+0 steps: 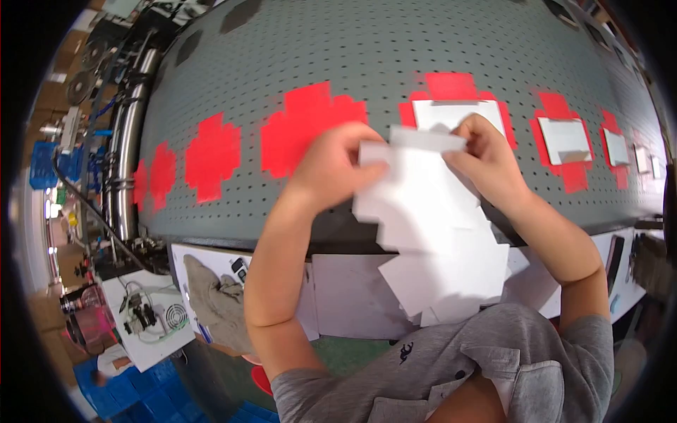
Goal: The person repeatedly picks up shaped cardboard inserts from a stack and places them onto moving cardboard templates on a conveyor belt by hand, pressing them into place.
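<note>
A white die-cut card [423, 190] with flaps along its edges is held up in front of me. Its left flap is pinched by my left hand [338, 168], which is slightly blurred. My right hand [486, 156] is closed, thumb against fingers, at the card's upper right flap. More white card sheets [451, 275] lie beneath and nearer to my body. Just beyond my hands, a white board [441, 113] rests on a red cross-shaped sheet [451, 86].
A grey perforated conveyor belt [381, 42] carries red cross-shaped sheets, such as one [213, 158] at left. To the right, a white board [564, 141] lies on another. Metal rollers [123, 169] stand left. A crumpled cloth [211, 299] lies on the white ledge.
</note>
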Available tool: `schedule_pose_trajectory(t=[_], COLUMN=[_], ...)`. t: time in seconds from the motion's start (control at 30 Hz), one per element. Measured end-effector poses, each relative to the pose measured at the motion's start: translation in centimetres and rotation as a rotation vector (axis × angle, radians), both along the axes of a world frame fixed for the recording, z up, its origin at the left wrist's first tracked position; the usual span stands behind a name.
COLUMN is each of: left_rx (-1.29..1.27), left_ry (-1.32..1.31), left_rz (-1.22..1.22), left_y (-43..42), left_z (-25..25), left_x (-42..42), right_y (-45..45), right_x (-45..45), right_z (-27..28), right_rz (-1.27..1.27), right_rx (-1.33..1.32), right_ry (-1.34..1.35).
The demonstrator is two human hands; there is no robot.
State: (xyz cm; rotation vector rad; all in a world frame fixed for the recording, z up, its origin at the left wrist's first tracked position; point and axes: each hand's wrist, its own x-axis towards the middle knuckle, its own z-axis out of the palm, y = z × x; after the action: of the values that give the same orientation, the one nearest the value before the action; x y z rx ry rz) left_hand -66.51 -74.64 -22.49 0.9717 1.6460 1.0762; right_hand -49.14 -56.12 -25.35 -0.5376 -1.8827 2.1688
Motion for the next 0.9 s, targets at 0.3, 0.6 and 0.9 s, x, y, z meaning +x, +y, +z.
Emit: schedule_pose_trajectory(t=[0.3, 0.6, 0.9], left_rx=[-0.422, -0.349, -0.375], left_ry=[0.789, 0.763, 0.719], left_rz=[0.547, 0.392, 0.297], left_y=[-2.5, -1.0, -0.5], left_z=[-1.3, -2.3, -3.0], left_x=[-8.2, -8.7, -9.9], right_y=[-3.8, -3.6, -3.2], right_x=[-10.2, -9.6, -9.4], right_z=[-1.5, -2.2, -2.2], right_rz=[0.426, 0.363, 0.338], right_rx=[0.277, 0.449, 0.419], right_ry=[-0.249, -0.301, -0.349])
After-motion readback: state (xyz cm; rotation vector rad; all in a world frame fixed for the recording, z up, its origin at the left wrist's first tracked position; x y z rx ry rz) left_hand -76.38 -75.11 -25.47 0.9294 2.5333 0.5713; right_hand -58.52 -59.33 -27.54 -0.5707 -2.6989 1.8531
